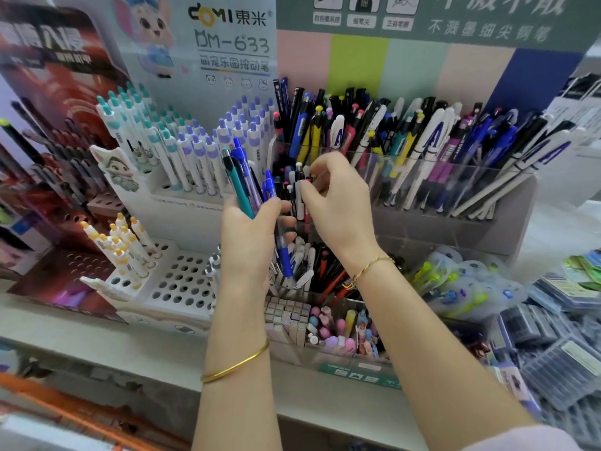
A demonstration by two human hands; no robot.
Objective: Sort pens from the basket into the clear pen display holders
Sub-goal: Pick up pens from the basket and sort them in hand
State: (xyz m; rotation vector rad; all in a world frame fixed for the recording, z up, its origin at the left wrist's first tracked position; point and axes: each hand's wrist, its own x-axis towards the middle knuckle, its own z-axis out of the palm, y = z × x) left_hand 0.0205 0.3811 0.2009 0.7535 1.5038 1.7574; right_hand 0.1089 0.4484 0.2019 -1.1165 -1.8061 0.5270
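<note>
We read this as mid-sort. The left hand (250, 229), just left of the frame's centre, serves as the reserve. Its grip is clamped round a bundle of pens (242, 180) in teal, blue and purple. They are held upright with their clicker ends fanned upward, probably so that each colour can be read and one pen drawn out at a time.

The right hand (338, 203), at centre, reaches into the clear pen display holders (520, 206), which step up from the lower centre toward the upper right. Its fingertips (305, 187) are closed in a pinch on the top of a pen (299, 198) standing in the middle tier's left compartment. We cannot tell whether that pen is going in or being straightened. The two hands sit just beside each other, which keeps each transfer short.

The holders' pens lean against the clear front walls, so tops stay visible. The basket is not in view. At lower left, a white peg stand (182, 288) on the shelf (97, 330) keeps its own pens apart.
</note>
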